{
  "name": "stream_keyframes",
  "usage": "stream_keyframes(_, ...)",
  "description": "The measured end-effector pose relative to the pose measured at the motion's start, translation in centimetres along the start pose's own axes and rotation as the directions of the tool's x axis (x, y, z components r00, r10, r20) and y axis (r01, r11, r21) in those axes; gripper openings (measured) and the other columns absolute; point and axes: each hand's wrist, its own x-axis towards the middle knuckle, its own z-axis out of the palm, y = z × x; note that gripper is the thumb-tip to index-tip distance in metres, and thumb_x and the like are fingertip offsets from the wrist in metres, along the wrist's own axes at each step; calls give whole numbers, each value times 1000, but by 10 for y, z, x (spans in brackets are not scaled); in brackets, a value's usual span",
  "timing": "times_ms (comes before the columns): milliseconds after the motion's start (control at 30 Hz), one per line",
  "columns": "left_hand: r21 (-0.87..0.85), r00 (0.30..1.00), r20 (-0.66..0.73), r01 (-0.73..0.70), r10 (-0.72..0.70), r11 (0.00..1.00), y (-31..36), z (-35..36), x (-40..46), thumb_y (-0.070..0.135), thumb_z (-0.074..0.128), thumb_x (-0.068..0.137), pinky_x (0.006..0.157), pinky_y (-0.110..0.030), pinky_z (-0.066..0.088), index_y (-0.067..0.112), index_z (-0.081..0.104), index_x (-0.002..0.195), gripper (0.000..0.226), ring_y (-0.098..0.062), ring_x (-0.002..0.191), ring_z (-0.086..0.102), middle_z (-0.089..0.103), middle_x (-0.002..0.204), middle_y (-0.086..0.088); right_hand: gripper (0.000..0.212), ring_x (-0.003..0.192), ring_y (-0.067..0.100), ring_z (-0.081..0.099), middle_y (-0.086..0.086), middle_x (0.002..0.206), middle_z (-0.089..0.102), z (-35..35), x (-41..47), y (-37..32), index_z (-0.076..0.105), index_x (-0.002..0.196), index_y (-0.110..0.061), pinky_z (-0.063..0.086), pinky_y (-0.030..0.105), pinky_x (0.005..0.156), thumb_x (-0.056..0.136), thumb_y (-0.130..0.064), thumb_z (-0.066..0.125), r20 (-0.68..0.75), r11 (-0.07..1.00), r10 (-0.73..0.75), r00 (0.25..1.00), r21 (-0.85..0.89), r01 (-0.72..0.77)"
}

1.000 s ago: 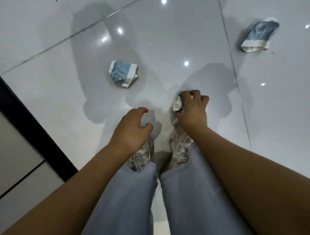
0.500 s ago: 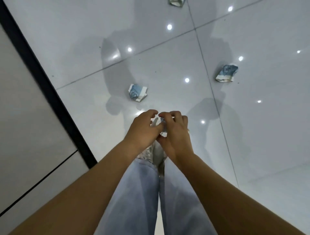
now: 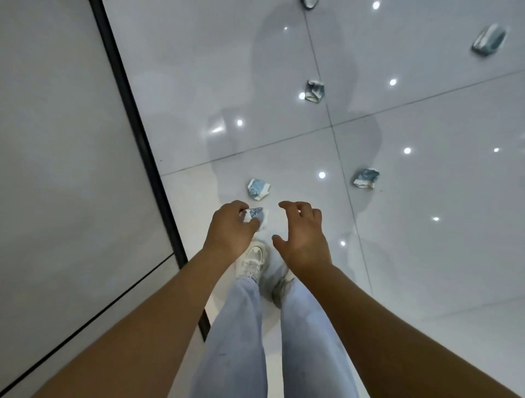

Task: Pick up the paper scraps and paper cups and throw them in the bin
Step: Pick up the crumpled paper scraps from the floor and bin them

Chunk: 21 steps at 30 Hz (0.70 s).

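Note:
My left hand (image 3: 231, 227) holds a crushed blue-and-white paper cup (image 3: 255, 216) between thumb and fingers, above the floor. My right hand (image 3: 302, 233) hovers beside it with fingers spread and nothing in it. Another crushed paper cup (image 3: 258, 189) lies on the floor just beyond my left hand. More crushed cups lie farther off: one to the right (image 3: 366, 178), one ahead (image 3: 314, 90), one at the far right (image 3: 489, 43), and one cut by the top edge (image 3: 309, 2). No bin is in view.
The floor is glossy white tile (image 3: 426, 255) with light reflections. A black strip (image 3: 136, 136) runs diagonally on the left, bordering a grey wall panel (image 3: 56, 142). My legs in light jeans and white shoes (image 3: 252, 262) stand below my hands.
The cup passed from my right hand to my left; the hands met, then parted. The view rose and more of the floor and cups came into sight.

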Motion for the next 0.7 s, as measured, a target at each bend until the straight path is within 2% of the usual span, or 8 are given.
stream_keyframes(200, 3, 998, -51, 34, -33, 999, -32, -49, 5, 24, 66, 85, 78, -21, 37, 12, 63, 110, 28, -12, 93, 53, 62, 110, -4, 60, 127, 23, 32, 5, 142, 37, -6, 17, -33, 36, 141, -19, 49, 36, 90, 87, -22, 63, 41, 997, 47, 998, -66, -45)
stream_keyframes(333, 76, 999, -9, 50, -49, 996, -58, -76, 17, 23, 66, 84, 77, -24, 40, 12, 63, 108, 27, -14, 91, 55, 62, 106, -4, 60, 127, 24, 32, 6, 142, 37, 3, 36, -54, 36, 140, -19, 47, 36, 91, 87, -22, 65, 38, 995, 77, 996, -73, -75)
stream_keyframes(467, 164, 999, 46, 20, -28, 986, -71, -98, 42, 21, 64, 86, 80, -23, 37, 10, 61, 116, 33, -13, 93, 51, 60, 111, -6, 58, 125, 25, 32, 6, 140, 37, 17, 62, -66, 38, 138, -18, 47, 38, 89, 86, -20, 64, 12, 991, 127, 992, -39, -126)
stream_keyframes(700, 170, 997, 61, -61, 51, 984, -80, -83, 116, 23, 64, 86, 81, -26, 43, 10, 60, 118, 35, -17, 97, 56, 61, 112, -7, 62, 127, 28, 30, 8, 142, 35, 74, 118, -45, 37, 140, -18, 44, 39, 92, 85, -19, 65, 34, 988, 156, 987, -9, -156)
